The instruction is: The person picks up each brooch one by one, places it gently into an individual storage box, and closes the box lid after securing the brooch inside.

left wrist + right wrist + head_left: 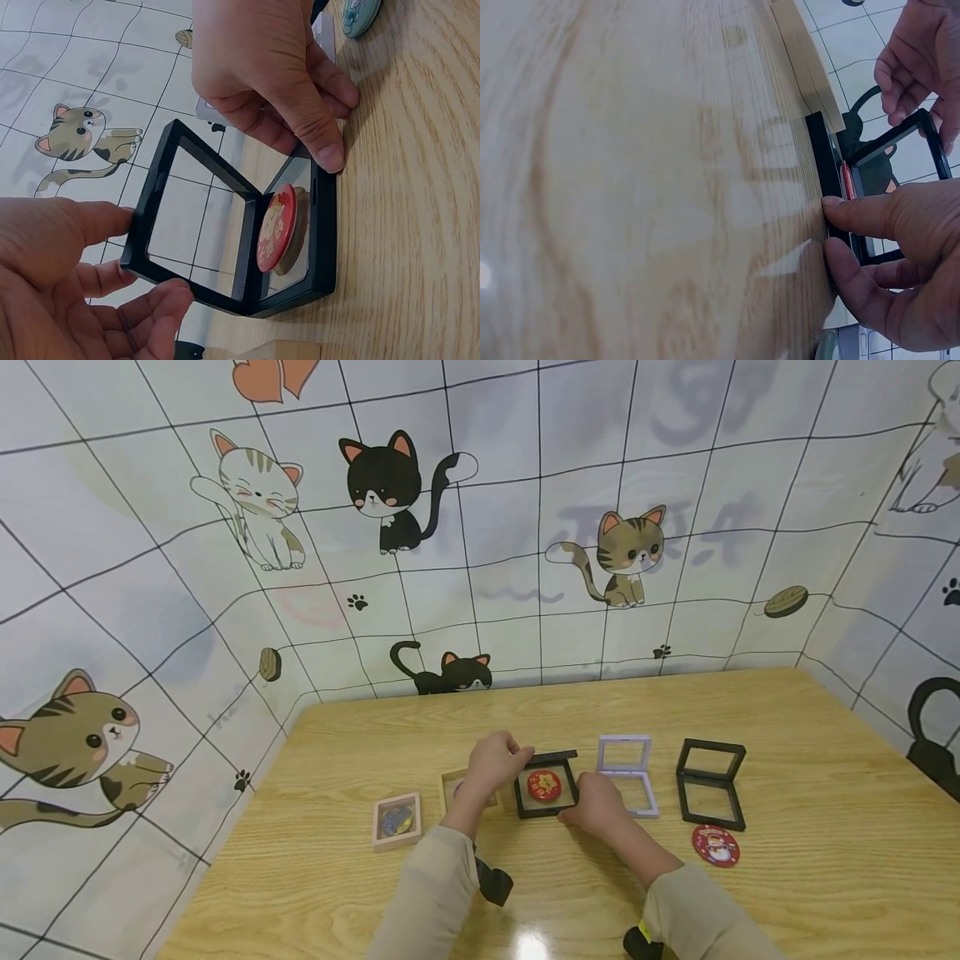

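Observation:
A black hinged display frame (542,814) lies on the table with its lid raised. A round red badge (276,231) with gold markings rests inside on the clear film of the base. My left hand (495,765) pinches a corner of the raised lid between thumb and fingers. With thumb and fingers, my right hand (597,807) grips the near right corner of the base. In the right wrist view the base's black edge (823,157) stands against the tabletop, and the badge is mostly hidden.
Left of the hands stand a pink frame (397,842) holding a bluish piece and a wood-coloured frame (446,783), partly covered by the left hand. To the right are an open lavender frame (625,773), another open black frame (708,780) and a red snowman badge (716,846).

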